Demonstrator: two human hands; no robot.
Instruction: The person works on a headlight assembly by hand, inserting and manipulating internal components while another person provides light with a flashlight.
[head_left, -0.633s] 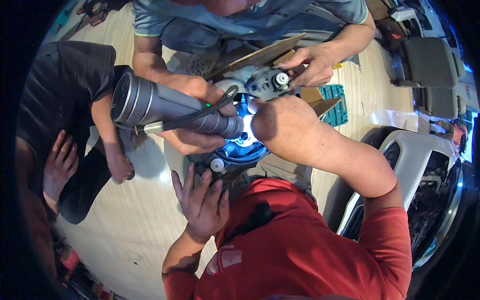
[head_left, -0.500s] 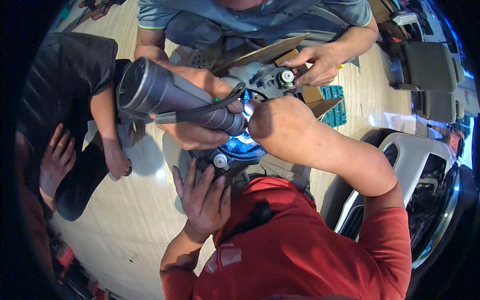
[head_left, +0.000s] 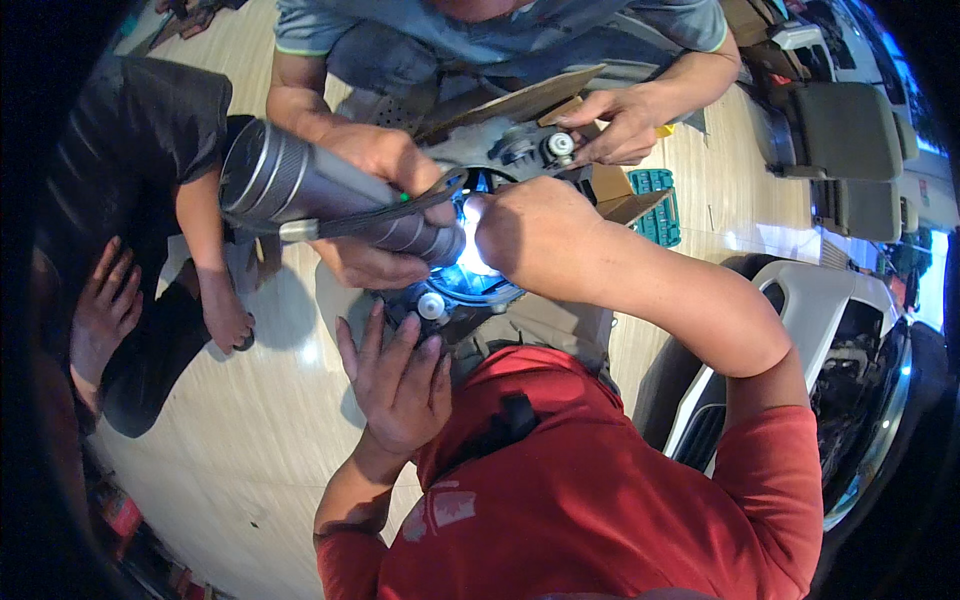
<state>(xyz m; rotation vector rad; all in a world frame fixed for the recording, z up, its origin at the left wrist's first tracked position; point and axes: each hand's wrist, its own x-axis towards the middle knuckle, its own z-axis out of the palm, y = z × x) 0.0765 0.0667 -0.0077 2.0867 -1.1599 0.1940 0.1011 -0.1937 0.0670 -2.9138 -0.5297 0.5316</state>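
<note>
My right hand [head_left: 535, 240] is closed, its fingertips down in the round opening of a grey vehicle part [head_left: 475, 140] that looks like a headlamp housing. Glare and a large black flashlight [head_left: 320, 190] hide whatever the fingers pinch. A co-worker's hand [head_left: 375, 155] grips that flashlight, its lit end almost touching my fingers. My left hand [head_left: 400, 385] is open, fingers spread, at the near edge of the housing beside a white toothed knob [head_left: 431, 306]. The co-worker's other hand [head_left: 620, 125] steadies the far side by a second white knob [head_left: 560, 145].
A second person [head_left: 130, 200] crouches at the left. Cardboard [head_left: 520, 100] stands behind the housing, with a teal tool case [head_left: 655, 208] to its right. Further right are a white car bumper [head_left: 825, 300] and a grey seat [head_left: 850, 130].
The view has shifted a little, so most things sit slightly further left. Brighter glare now falls on my right fingertips beside the flashlight. My left hand stays spread by the housing.
</note>
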